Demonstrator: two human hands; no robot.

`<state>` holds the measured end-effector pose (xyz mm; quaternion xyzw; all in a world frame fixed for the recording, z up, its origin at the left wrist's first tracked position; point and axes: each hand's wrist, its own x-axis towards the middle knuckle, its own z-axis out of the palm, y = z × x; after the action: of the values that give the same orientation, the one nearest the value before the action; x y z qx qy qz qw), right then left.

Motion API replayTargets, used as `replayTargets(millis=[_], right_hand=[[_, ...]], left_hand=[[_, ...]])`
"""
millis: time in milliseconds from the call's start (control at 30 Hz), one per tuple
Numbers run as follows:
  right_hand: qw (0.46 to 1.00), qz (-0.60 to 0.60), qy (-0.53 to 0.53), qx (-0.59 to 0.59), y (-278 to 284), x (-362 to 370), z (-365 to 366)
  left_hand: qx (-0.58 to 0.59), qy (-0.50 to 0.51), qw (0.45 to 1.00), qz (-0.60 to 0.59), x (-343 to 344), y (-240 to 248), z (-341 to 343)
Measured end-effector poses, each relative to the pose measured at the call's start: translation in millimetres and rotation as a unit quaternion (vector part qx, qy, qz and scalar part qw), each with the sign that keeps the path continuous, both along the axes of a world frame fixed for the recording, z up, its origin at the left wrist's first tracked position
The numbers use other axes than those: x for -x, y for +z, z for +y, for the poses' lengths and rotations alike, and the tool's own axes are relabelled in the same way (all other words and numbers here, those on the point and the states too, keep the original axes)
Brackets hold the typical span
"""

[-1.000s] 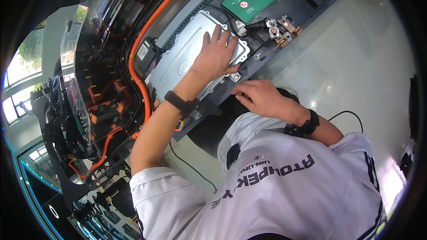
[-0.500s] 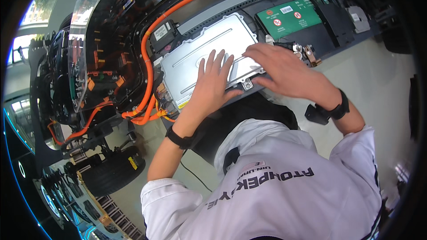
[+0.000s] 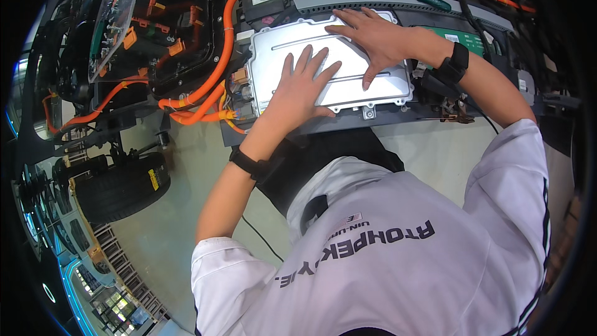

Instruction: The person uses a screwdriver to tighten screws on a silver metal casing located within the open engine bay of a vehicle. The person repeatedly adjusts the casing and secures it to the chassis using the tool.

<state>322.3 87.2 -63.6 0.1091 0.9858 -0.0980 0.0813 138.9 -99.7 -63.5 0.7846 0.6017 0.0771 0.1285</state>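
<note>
Silver metal case (image 3: 348, 87): lying flat on a dark grey ledge (image 3: 339, 122), ridged top facing up, beneath both hands. Left hand (image 3: 297, 90): palm down over the near left part of the top, fingers well spread, grasping nothing. Right hand (image 3: 382, 40): likewise splayed and without a grip, across the right part, fingertips toward the far edge. Beside the left end, a thick orange cable (image 3: 227, 37). Behind, a black module (image 3: 268, 5) with a white label. Farther right, a green panel (image 3: 467, 38) and, beyond it, a green-handled screwdriver (image 3: 433, 2).
</note>
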Motion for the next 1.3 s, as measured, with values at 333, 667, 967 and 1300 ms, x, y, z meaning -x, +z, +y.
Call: replayTargets(millis=[333, 667, 967, 1300], right_hand=[[0.989, 0.140, -0.050, 0.006, -31, 6, -4], [0.988, 0.110, -0.100, 0.029, -12, 13, -6], [0.990, 0.093, -0.099, 0.028, -8, 15, -11], [0.985, 0.135, -0.087, 0.056, -16, 11, -3]], left_hand=[[-0.032, -0.071, 0.995, 0.064, 11, -19, 2], [-0.058, -0.088, 0.990, 0.092, 10, -22, -1], [-0.083, -0.086, 0.989, 0.088, 5, -24, -5], [-0.070, -0.095, 0.988, 0.095, 4, -18, -3]])
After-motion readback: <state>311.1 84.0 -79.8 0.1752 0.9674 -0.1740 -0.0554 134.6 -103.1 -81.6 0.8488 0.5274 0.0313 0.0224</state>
